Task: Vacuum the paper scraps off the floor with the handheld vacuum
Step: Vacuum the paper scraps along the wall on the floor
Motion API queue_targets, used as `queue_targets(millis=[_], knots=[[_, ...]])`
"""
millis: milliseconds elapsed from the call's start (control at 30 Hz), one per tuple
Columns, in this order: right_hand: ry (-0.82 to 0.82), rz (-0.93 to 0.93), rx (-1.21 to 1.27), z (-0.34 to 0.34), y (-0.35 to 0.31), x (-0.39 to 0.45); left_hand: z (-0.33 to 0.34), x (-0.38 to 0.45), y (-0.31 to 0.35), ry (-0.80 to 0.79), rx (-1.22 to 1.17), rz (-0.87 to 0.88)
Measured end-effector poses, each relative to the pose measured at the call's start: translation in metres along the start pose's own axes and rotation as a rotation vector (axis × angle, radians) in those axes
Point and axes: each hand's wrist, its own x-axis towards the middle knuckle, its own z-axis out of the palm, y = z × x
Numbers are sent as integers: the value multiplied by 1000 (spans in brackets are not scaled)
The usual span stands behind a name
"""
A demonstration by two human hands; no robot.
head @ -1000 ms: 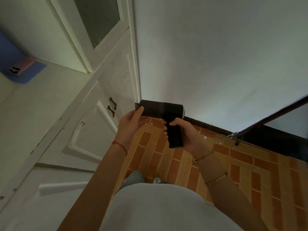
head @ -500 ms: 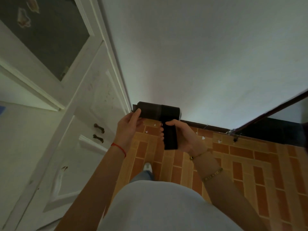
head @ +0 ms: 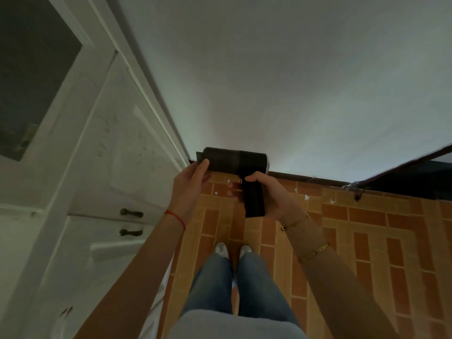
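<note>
The person stood at the floor's (head: 367, 241) far edge, by the wall, holding the vacuum (head: 234, 159) at chest height, well above the tiles. The right hand (head: 271, 196) gripped its handle, fingers curled round it. The left hand (head: 190, 182) held the nozzle end, thumb on the barrel; its other fingers were hidden behind the barrel, so how they lay could not be told.

Nothing looked cleaned yet. White scraps (head: 306, 197) lay scattered along the floor's far edge near the baseboard, some showing just below the vacuum and others further right. Judging by this, the work had not begun: the vacuum had yet to be lowered to the floor and every visible scrap remained to be picked up.

No brand, label or writing could be read on the vacuum or elsewhere.
</note>
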Motion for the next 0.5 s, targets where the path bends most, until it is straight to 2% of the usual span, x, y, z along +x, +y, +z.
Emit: queue_targets(millis=[200,500], knots=[[-8,17,-76,-66,18,88,3,79,-81,7,18,-8],[-70,71,-77,-201,101,272,-10,219,-265,27,122,-6]])
